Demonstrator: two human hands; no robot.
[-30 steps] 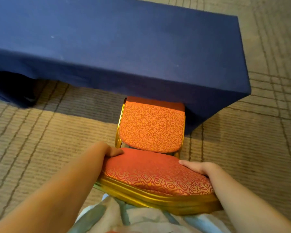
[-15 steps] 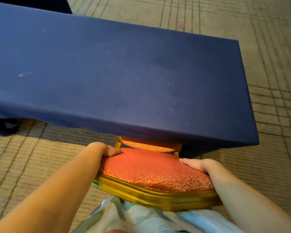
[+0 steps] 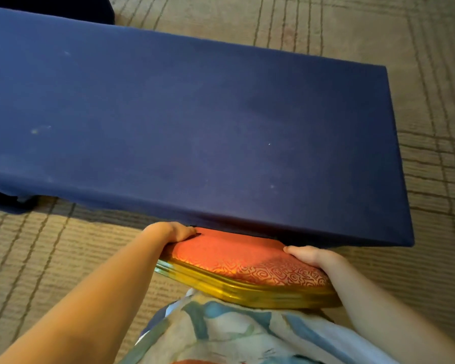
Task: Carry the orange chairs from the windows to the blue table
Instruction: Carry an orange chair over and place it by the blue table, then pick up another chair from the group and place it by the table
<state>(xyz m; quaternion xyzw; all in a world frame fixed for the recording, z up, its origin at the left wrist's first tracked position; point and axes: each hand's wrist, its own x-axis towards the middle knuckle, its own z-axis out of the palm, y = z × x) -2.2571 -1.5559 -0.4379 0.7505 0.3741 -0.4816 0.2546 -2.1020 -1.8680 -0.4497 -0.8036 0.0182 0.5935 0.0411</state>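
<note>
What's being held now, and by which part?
The orange chair, by its backrest top: left hand at one end, right hand at the other.

The long dark-blue-clothed desk [image 3: 195, 127] blocks twelve o'clock, the orange patterned gold-framed chair [image 3: 234, 261] right at its edge; beige lined carpet [image 3: 50, 258] lies open at nine and three.

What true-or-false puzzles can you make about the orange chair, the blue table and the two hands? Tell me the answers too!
1. The left hand and the right hand both hold the orange patterned chair with the gold metal frame. True.
2. The long cloth-covered table is green. False: it is dark blue.
3. The chair's whole seat is showing. False: only the top of the backrest shows; the seat is out of sight past the table's near edge.
4. The beige carpet has dark lines on it. True.
</note>
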